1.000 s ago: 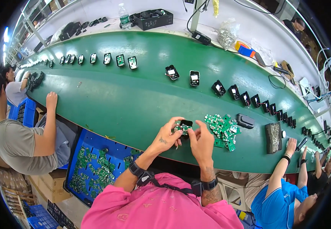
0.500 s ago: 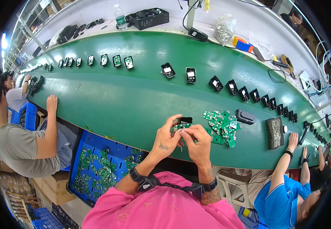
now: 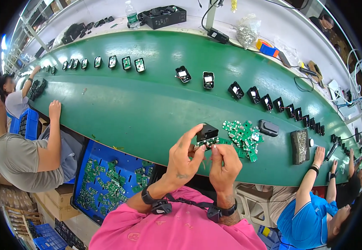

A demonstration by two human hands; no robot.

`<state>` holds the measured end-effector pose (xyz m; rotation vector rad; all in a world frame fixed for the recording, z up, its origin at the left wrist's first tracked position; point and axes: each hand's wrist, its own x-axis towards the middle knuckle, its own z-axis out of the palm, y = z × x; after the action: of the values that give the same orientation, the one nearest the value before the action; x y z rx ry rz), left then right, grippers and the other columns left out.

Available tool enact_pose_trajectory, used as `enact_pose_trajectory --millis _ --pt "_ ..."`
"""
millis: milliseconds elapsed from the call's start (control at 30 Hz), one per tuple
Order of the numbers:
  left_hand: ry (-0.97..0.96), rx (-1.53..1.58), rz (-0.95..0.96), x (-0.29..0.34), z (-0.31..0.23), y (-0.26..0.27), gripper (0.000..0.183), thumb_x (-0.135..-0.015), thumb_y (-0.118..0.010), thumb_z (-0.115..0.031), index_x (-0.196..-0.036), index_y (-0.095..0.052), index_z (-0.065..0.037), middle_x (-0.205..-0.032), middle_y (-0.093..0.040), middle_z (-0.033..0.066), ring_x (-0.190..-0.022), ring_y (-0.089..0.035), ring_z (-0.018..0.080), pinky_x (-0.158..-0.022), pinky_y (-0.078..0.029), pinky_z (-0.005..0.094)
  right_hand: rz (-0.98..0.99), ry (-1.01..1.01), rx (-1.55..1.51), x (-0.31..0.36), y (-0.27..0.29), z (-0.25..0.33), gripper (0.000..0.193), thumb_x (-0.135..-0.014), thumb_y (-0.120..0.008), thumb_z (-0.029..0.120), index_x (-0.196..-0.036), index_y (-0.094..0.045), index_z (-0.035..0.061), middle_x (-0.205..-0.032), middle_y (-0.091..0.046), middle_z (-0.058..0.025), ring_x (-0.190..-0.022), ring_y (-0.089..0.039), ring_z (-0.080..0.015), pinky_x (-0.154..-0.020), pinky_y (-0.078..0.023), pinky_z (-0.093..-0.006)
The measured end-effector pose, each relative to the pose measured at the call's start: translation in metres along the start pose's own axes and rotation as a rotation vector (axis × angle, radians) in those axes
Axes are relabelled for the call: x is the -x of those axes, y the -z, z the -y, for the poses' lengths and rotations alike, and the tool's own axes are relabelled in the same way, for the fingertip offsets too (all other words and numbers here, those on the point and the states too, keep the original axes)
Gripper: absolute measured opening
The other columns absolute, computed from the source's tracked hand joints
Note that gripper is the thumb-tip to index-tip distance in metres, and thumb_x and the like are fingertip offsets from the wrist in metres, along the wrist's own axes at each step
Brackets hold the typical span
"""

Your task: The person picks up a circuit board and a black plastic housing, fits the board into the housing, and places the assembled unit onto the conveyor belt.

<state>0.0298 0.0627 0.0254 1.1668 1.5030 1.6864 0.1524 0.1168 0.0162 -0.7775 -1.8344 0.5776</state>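
My left hand (image 3: 183,160) holds a small black plastic case (image 3: 208,132) over the near edge of the green table, fingers along its side. At the case's near side a green circuit board (image 3: 209,142) shows, with the left thumb against it. My right hand (image 3: 226,166) is closed in a pinch at the board's near edge; what sits between its fingertips is too small to make out. Thin wires seem to hang between the two hands. Just right of the case lies a loose pile of green circuit boards (image 3: 243,139).
A dark closed case (image 3: 268,128) and a black block with a speckled top (image 3: 300,146) lie to the right. Rows of open black cases (image 3: 254,95) cross the table (image 3: 139,108). A blue bin (image 3: 106,156) of boards stands below left. People sit on both sides.
The black case has tipped up and turned, so more of its outer wall shows. My right hand has shifted slightly right and down, and the hands are a little farther apart.
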Motion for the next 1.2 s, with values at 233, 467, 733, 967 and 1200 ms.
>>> enact_pose_trajectory --millis 233,467,733,967,1200 --pt "-0.200 -0.226 -0.031 0.001 0.001 0.003 0.054 -0.090 -0.062 0.007 -0.141 -0.049 -0.001 -0.128 -0.059 0.0172 -0.083 -0.068 0.0150 -0.068 -0.062 0.0288 0.200 0.030 0.095 -0.020 0.015 0.015 0.006 -0.087 -0.066 -0.003 -0.092 -0.064 -0.0005 -0.083 -0.063 -0.0136 -0.067 -0.062 -0.0311 -0.058 -0.048 -0.0377" --pt "-0.272 -0.307 -0.042 0.001 -0.002 0.003 0.054 -0.088 -0.063 0.008 -0.140 -0.050 -0.001 -0.130 -0.060 0.0175 -0.082 -0.068 0.0153 -0.068 -0.061 0.0287 0.312 0.013 0.059 -0.026 0.023 0.016 0.004 -0.088 -0.065 -0.001 -0.091 -0.062 -0.0003 -0.082 -0.062 -0.0131 -0.067 -0.061 -0.0310 -0.057 -0.047 -0.0380" --pt "-0.254 -0.279 -0.020 0.002 -0.003 0.002 0.058 -0.085 -0.066 0.006 -0.140 -0.051 -0.005 -0.129 -0.059 0.0237 -0.091 -0.070 0.0313 -0.068 -0.061 0.0342 0.345 0.026 0.035 -0.026 0.027 0.015 0.009 -0.087 -0.065 -0.002 -0.094 -0.061 0.0012 -0.081 -0.058 -0.0121 -0.069 -0.061 -0.0332 -0.059 -0.048 -0.0419" --pt "-0.408 -0.457 0.005 -0.001 -0.001 0.006 0.058 -0.083 -0.067 0.004 -0.138 -0.054 -0.006 -0.125 -0.061 0.0241 -0.088 -0.069 0.0377 -0.068 -0.059 0.0381 0.448 -0.010 0.105 -0.032 0.033 0.016 0.003 -0.090 -0.064 0.002 -0.090 -0.063 -0.0005 -0.081 -0.060 -0.0149 -0.070 -0.061 -0.0353 -0.059 -0.047 -0.0417" --pt "-0.413 -0.536 0.012 0.000 0.005 -0.001 0.054 -0.083 -0.065 0.007 -0.136 -0.057 -0.004 -0.124 -0.062 0.0242 -0.087 -0.071 0.0311 -0.066 -0.061 0.0316 0.400 -0.081 0.045 -0.026 0.026 0.007 0.005 -0.089 -0.064 0.004 -0.090 -0.064 -0.0013 -0.078 -0.061 -0.0166 -0.073 -0.062 -0.0376 -0.062 -0.047 -0.0419"
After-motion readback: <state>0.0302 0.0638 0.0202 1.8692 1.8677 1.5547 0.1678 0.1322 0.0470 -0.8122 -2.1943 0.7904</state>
